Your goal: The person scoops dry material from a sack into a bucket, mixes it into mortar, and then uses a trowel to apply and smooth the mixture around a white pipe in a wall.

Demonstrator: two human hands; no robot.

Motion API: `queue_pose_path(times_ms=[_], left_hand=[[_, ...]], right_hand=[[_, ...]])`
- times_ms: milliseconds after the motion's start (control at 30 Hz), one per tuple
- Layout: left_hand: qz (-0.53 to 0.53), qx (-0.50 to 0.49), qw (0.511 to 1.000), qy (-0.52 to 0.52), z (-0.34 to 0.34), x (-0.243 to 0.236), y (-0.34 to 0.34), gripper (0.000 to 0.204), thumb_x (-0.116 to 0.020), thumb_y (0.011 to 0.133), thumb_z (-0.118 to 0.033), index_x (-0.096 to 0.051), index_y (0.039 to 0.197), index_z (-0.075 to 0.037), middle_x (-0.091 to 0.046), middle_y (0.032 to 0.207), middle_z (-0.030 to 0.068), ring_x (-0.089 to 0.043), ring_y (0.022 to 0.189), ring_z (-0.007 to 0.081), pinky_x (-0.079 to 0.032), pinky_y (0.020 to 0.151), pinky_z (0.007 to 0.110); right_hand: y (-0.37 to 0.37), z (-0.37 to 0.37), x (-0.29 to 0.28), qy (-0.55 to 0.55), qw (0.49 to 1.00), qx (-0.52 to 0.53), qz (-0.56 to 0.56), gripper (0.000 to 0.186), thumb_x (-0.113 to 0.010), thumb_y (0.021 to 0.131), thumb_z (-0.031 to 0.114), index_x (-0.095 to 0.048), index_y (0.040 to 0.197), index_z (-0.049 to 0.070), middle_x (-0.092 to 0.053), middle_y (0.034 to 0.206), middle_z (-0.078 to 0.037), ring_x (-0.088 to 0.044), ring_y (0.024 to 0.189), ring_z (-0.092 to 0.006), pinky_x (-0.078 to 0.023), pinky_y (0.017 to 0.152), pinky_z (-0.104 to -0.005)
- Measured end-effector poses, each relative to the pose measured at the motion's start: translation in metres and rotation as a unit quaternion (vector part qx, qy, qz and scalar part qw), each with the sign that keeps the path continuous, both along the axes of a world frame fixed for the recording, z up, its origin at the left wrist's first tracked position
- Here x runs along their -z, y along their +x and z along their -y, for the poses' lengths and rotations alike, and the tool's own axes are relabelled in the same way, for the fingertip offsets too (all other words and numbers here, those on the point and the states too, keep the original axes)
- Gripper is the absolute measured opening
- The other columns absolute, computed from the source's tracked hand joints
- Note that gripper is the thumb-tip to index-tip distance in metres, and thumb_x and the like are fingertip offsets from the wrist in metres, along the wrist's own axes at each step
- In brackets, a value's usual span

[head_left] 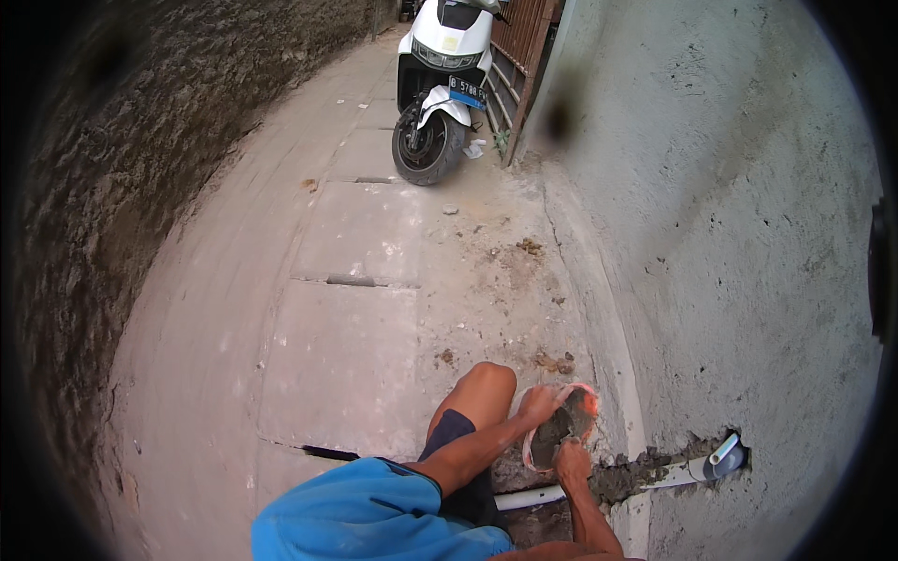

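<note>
A reddish-orange bucket (591,404) holding grey wet mortar (556,432) stands between my hands, close to the wall. My left hand (540,405) is closed on its far left rim. At the bucket's near side my right hand (573,462) is a fist over the mortar; what it grips is hidden by the fingers. Just below the bucket, a white pipe (528,498) lies in a rough channel in the ground. A further length of white pipe (672,475) enters the broken wall, ending in a grey fitting (730,458) with a pale piece across it.
A white scooter (440,103) stands in the alley ahead, beside a rusty gate (524,42). A plastered wall (730,234) rises on my right, a rough dark wall (103,187) on my left. Concrete slabs (341,360) with slots pave the ground; dirt crumbs (554,363) lie beyond the bucket.
</note>
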State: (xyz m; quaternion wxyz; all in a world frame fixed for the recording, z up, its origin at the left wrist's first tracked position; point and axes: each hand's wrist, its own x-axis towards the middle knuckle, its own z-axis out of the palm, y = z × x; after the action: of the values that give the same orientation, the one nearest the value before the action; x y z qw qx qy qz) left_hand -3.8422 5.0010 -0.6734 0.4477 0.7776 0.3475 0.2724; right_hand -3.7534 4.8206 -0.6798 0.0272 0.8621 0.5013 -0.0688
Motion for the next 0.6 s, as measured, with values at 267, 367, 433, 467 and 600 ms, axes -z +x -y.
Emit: queue_pose_path(times_ms=[267,367,433,467,600], left_hand=[[0.018,-0.022,1.000,-0.002,0.009,0.012,-0.009,0.047,-0.053,0.102,-0.049,-0.074,0.106,-0.007,-0.073,0.097,0.0213,-0.070,0.092,0.0434,-0.055,0.080,0.052],[0.021,-0.022,1.000,-0.005,0.020,0.010,0.000,0.047,-0.053,0.102,-0.049,-0.074,0.102,-0.007,-0.073,0.095,0.0236,-0.070,0.090,0.0451,-0.055,0.078,0.053],[0.037,-0.040,0.998,0.013,0.021,0.012,0.006,0.044,-0.055,0.102,-0.047,-0.075,0.103,-0.008,-0.073,0.095,0.0232,-0.070,0.090,0.0441,-0.055,0.078,0.052],[0.036,-0.042,0.998,0.008,0.014,0.010,0.005,0.043,-0.056,0.102,-0.046,-0.075,0.103,-0.008,-0.073,0.095,0.0232,-0.070,0.090,0.0436,-0.055,0.078,0.051],[0.071,-0.068,0.995,-0.033,-0.004,-0.002,0.002,0.039,-0.063,0.099,-0.041,-0.077,0.105,-0.005,-0.073,0.095,0.0244,-0.071,0.087,0.0424,-0.055,0.077,0.048]], right_hand=[[-0.020,0.023,-0.095,-0.024,0.999,0.014,-0.037,0.029,-0.065,0.092,0.029,-0.072,0.101,0.002,-0.071,0.100,-0.022,-0.072,0.091,-0.0418,-0.056,0.080,-0.0533],[0.006,0.041,-0.072,-0.110,0.992,0.048,0.046,0.025,-0.061,0.090,0.021,-0.071,0.105,0.004,-0.072,0.103,-0.020,-0.073,0.092,-0.0399,-0.056,0.080,-0.0533],[0.009,0.042,-0.073,-0.127,0.989,0.072,0.031,0.025,-0.058,0.090,0.017,-0.070,0.108,0.004,-0.072,0.105,-0.019,-0.073,0.093,-0.0389,-0.056,0.079,-0.0527],[0.009,0.035,-0.084,-0.109,0.991,0.069,0.032,0.025,-0.057,0.091,0.015,-0.068,0.110,0.003,-0.071,0.106,-0.019,-0.073,0.093,-0.0383,-0.056,0.078,-0.0519],[0.030,0.011,-0.105,-0.083,0.989,0.055,0.109,0.027,-0.055,0.092,0.009,-0.063,0.117,-0.001,-0.069,0.109,-0.017,-0.073,0.091,-0.0350,-0.058,0.072,-0.0480]])
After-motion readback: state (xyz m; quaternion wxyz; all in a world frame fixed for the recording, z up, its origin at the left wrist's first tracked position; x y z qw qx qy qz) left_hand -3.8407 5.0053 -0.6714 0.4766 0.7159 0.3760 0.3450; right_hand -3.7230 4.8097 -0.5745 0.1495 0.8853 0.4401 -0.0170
